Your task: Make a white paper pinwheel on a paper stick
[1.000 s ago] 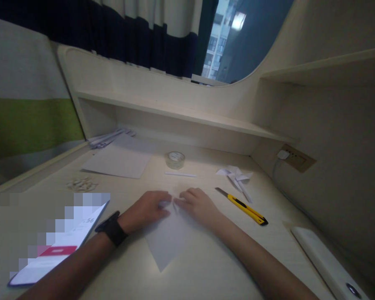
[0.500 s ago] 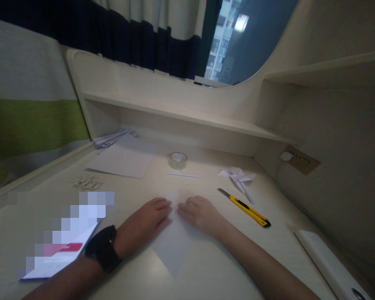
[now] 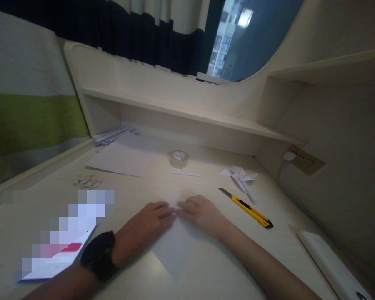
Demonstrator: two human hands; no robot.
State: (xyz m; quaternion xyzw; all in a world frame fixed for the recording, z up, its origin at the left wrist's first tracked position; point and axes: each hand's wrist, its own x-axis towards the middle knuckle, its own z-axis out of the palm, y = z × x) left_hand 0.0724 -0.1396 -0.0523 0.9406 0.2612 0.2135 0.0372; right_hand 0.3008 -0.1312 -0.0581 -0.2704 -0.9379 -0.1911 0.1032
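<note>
Both hands flat, palms down, fingers spread open on a white paper sheet (image 3: 175, 250) at bench (image 3: 206, 275) centre, w/ fingertips nearly meeting at its far edge. Left hand (image 3: 146, 227) wears a black watch (image 3: 98, 256); right hand (image 3: 203, 214) just beside it. Yellow knife (image 3: 248, 207) lies right of the hands, near a folded paper bit (image 3: 239, 175). Tape roll (image 3: 178, 158) & a thin white strip (image 3: 184, 173) sit beyond. Phone (image 3: 58, 260) at left.

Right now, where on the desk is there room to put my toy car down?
Bare desk lies between the flat white sheet and the left hand. It is crowded around the yellow utility knife and white folded-paper pinwheel.
</note>
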